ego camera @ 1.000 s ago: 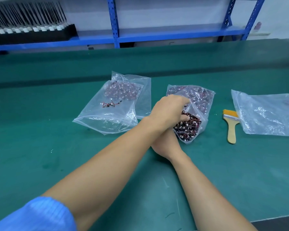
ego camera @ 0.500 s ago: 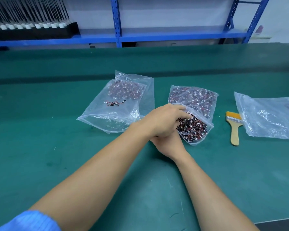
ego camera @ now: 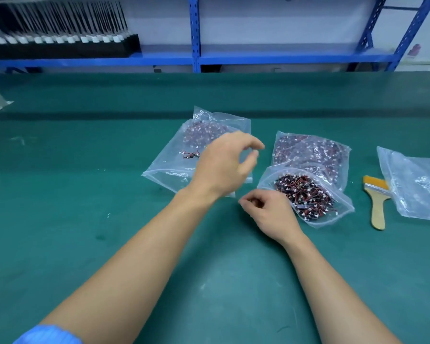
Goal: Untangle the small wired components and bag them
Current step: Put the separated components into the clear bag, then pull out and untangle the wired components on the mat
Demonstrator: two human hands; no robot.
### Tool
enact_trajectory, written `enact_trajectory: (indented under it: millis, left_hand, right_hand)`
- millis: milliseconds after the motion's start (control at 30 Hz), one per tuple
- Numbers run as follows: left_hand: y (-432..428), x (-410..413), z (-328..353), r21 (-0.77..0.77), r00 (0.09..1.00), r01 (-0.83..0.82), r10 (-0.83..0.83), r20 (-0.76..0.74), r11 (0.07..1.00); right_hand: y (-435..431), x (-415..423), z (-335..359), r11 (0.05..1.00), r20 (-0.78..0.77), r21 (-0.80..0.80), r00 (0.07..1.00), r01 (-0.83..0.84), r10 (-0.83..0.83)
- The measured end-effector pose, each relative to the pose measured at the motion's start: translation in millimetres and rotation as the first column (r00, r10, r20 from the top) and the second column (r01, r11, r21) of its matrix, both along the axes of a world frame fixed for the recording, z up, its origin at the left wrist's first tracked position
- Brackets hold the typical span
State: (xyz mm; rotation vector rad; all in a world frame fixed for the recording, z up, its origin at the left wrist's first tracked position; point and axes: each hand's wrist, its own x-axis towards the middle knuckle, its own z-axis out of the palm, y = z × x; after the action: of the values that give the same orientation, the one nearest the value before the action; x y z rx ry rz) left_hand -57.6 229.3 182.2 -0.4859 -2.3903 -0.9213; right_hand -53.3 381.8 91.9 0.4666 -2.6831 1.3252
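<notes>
Head-camera view of a green table [ego camera: 85, 219] where a person sorts small wired components. The left hand [ego camera: 221, 167] hovers above a nearly empty bag [ego camera: 166, 175]. Its thumb and forefinger curve toward each other with a small gap, and blur hides whether a thin wire sits between them. The right hand [ego camera: 271, 214] sits at the mouth of an open bag [ego camera: 333, 214] with its fingers curled inward. I cannot tell if they pinch anything. The tangled components [ego camera: 303, 192], dark with red wires, lie heaped inside that open bag. A few loose components [ego camera: 190, 154] lie in the nearly empty bag.

The step looks like moving single pieces from the heap to the left bag. Doing it well probably means lifting one piece by its body, gently shaking its wires free, and holding the receiving bag's mouth open.

Count: five clear bags as far as I can tell. Two overlap on the left, two are in the middle, and one side bag [ego camera: 417, 184] is at the right edge. There is one brush [ego camera: 377, 204] and two hands.
</notes>
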Motion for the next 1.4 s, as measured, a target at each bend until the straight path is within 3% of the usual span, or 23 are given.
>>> enact_trajectory:
  millis: [67, 133, 200, 333, 533, 700, 800, 933, 1000, 1200, 1400]
  left_hand:
    - [-31, -13, -1, -0.105, 0.962, -0.237, 0.249, 0.112, 0.966]
    - [-59, -23, -8, -0.368, 0.839, -0.33, 0.449, 0.309, 0.869]
    - [-75, -26, -17, -0.538, 0.738, -0.244, 0.514, 0.437, 0.807]
    - [-81, -21, -31, -0.581, 0.785, -0.231, 0.502, 0.363, 0.78]
    - [-90, -11, -32, -0.5, 0.885, -0.265, 0.414, 0.214, 0.824]
    - [-100, 6, -32, -0.312, 0.955, -0.29, 0.297, -0.028, 0.905]
    - [-109, 20, -35, -0.204, 0.978, -0.202, 0.188, -0.087, 0.958]
    - [-118, 48, -42, -0.065, 0.994, 0.094, -0.09, 0.061, 0.993]
    - [-122, 63, -49, -0.02, 0.98, 0.156, -0.152, 0.13, 0.988]
    - [-137, 83, -67, 0.132, 0.842, 0.143, -0.191, 0.504, 0.981]
    - [-151, 80, -73, 0.08, 0.841, 0.134, -0.155, 0.519, 0.988]
  right_hand:
    - [1, 0, -2, 1.0, 0.013, -0.001, 1.0, -0.004, 0.004]
    - [-1, 1, -4, 1.0, 0.016, 0.001, 1.0, -0.001, 0.001]
    - [0, -2, -5, 1.0, 0.01, 0.007, 1.0, -0.001, 0.0]
    - [-1, -4, -4, 1.0, 0.01, 0.008, 1.0, 0.002, -0.002]
    - [0, -2, -5, 1.0, 0.028, -0.005, 1.0, 0.003, -0.003]
    - [0, -4, -6, 0.999, 0.025, -0.034, 1.0, 0.001, -0.001]
    - [0, -4, -5, 0.999, 0.023, -0.054, 1.0, -0.005, 0.006]
    - [0, -3, -2, 0.998, 0.002, -0.07, 1.0, -0.008, 0.008]
    - [1, 1, 1, 0.996, -0.017, -0.087, 0.999, -0.029, 0.028]
    - [-11, 22, 10, 0.984, -0.105, -0.098, 0.985, -0.15, 0.14]
    - [-44, 35, 13, 0.938, -0.09, 0.12, 0.938, -0.324, 0.335]
